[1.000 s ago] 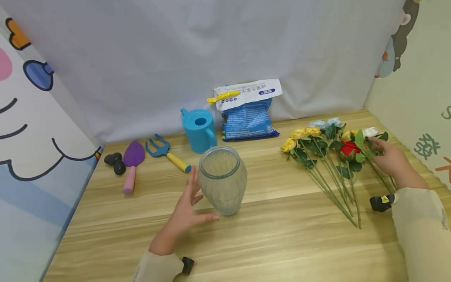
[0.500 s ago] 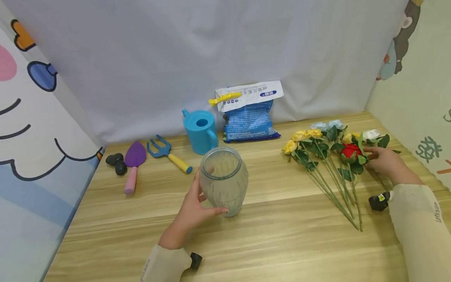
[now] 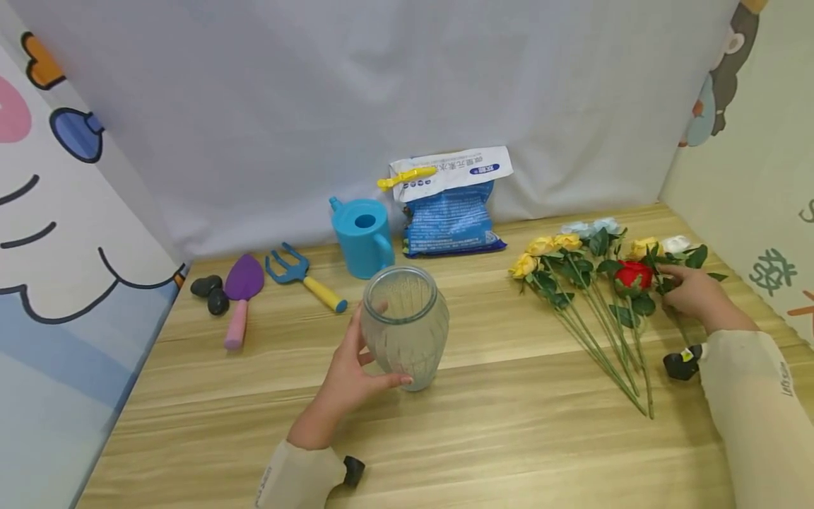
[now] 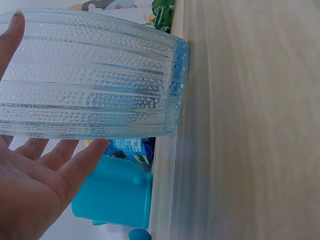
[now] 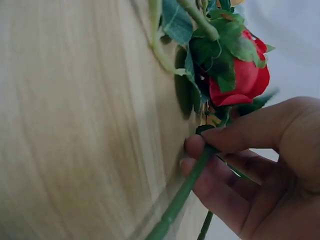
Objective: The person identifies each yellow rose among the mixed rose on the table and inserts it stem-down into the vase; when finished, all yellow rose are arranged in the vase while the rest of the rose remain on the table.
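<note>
A clear ribbed glass vase (image 3: 410,346) stands upright on the wooden table. My left hand (image 3: 343,382) holds its left side, thumb in front and fingers behind. In the left wrist view the vase (image 4: 95,80) shows a dotted texture, with the thumb and fingers on opposite sides. At the right, my right hand (image 3: 696,297) pinches a green flower stem (image 5: 177,200) between thumb and fingertips. A red rose (image 3: 632,276) lies just left of that hand. Which bloom the pinched stem bears is hard to tell; a yellow rose (image 3: 644,247) and a white rose (image 3: 675,244) are nearby.
Several more yellow roses (image 3: 540,246) and pale blue flowers (image 3: 591,226) lie with stems toward the front. Behind the vase stand a blue watering can (image 3: 359,240) and a blue bag (image 3: 451,219). Leftward lie a hand fork (image 3: 305,276), a purple trowel (image 3: 244,279) and black stones (image 3: 213,293).
My left hand has closed in on the vase and now grips it. My right hand has drawn slightly back from the white rose to a stem. A yellow rose beside it has shifted right.
</note>
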`<action>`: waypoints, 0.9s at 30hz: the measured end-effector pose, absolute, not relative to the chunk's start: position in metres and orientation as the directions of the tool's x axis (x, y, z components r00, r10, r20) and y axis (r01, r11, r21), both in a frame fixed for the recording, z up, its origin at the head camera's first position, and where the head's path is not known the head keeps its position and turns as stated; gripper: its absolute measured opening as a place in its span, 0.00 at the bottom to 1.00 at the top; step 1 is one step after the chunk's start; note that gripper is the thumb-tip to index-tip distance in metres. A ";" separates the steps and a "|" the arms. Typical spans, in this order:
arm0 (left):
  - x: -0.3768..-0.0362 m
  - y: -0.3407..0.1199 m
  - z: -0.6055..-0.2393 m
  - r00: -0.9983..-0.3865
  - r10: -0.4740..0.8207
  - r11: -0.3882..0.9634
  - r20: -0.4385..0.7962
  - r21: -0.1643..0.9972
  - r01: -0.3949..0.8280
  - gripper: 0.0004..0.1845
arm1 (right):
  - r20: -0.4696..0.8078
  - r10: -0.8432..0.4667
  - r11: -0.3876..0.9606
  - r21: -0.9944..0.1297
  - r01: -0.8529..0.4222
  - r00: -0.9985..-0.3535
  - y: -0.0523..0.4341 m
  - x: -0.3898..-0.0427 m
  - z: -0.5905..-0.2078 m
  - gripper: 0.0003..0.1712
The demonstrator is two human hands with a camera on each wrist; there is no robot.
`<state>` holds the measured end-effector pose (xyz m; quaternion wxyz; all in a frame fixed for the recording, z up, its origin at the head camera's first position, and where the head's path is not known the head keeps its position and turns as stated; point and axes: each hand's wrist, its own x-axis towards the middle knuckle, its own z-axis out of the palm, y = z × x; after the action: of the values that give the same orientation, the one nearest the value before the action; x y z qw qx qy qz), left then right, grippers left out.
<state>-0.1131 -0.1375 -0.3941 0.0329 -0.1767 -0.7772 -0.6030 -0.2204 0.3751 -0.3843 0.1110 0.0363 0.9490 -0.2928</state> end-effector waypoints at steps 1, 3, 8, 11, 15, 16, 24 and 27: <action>-0.113 -0.137 -0.394 -0.937 0.232 0.212 0.261 0.926 0.311 0.60 | -0.229 0.018 0.821 -0.552 0.145 -0.973 0.375 -0.221 -0.385 0.39; -0.113 -0.138 -0.394 -0.940 0.227 0.222 0.254 0.927 0.304 0.61 | -0.220 0.048 0.811 -0.560 0.167 -0.974 0.375 -0.220 -0.384 0.40; -0.112 -0.138 -0.393 -0.944 0.219 0.230 0.247 0.927 0.296 0.61 | -0.190 0.110 0.714 -0.667 0.211 -0.976 0.377 -0.216 -0.377 0.41; -0.112 -0.138 -0.392 -0.943 0.219 0.228 0.249 0.927 0.298 0.61 | -0.156 0.116 0.588 -0.785 0.194 -0.981 0.379 -0.216 -0.372 0.40; -0.111 -0.139 -0.393 -0.941 0.218 0.230 0.257 0.924 0.305 0.61 | -0.093 0.140 0.222 -0.967 0.123 -0.986 0.378 -0.219 -0.368 0.41; -0.111 -0.139 -0.393 -0.941 0.218 0.232 0.258 0.923 0.306 0.61 | -0.076 0.145 0.138 -0.986 0.096 -0.987 0.375 -0.218 -0.364 0.40; -0.111 -0.138 -0.395 -0.940 0.226 0.226 0.256 0.925 0.306 0.60 | 0.082 0.055 -0.229 -0.969 -0.093 -0.995 0.308 -0.204 -0.320 0.27; -0.112 -0.137 -0.395 -0.938 0.228 0.226 0.259 0.923 0.310 0.60 | 0.112 0.030 -0.291 -0.950 -0.116 -0.993 0.282 -0.205 -0.309 0.20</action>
<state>-0.1123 -0.1369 -0.3948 0.0342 -0.1720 -0.7823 -0.5977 -0.2055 0.2815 -0.3087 -0.0454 -0.0364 0.5936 -0.8026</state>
